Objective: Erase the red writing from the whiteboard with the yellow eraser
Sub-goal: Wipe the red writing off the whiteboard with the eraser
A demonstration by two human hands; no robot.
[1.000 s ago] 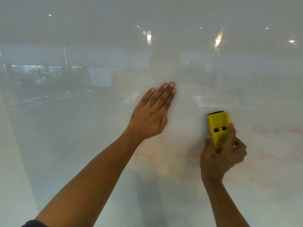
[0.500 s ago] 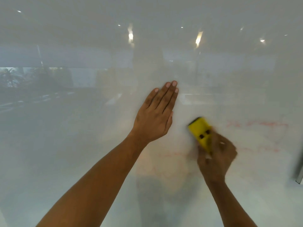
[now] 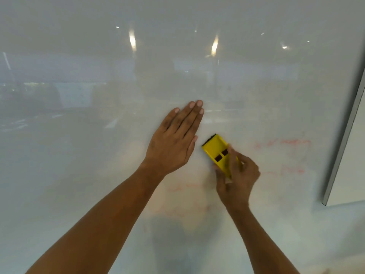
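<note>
A glossy whiteboard (image 3: 98, 175) fills the view. My left hand (image 3: 173, 139) lies flat against it with straight fingers. Just to its right, my right hand (image 3: 236, 178) grips the yellow eraser (image 3: 217, 151), which is tilted with its dark pad end up and to the left, pressed on the board. Faint smeared red writing (image 3: 282, 144) shows to the right of the eraser, with another red patch (image 3: 292, 171) below it. A thin red trace (image 3: 183, 187) lies under my left wrist, and paler pink smudges spread lower down.
The whiteboard's grey metal frame edge (image 3: 343, 139) runs diagonally down the right side, with a pale wall (image 3: 353, 178) beyond it. Ceiling lights and a room are reflected in the upper board.
My right hand has swept the eraser leftward, close to my left hand, and tilted it left. The view has shifted right, bringing the board's right edge in. My left hand stays flat.
</note>
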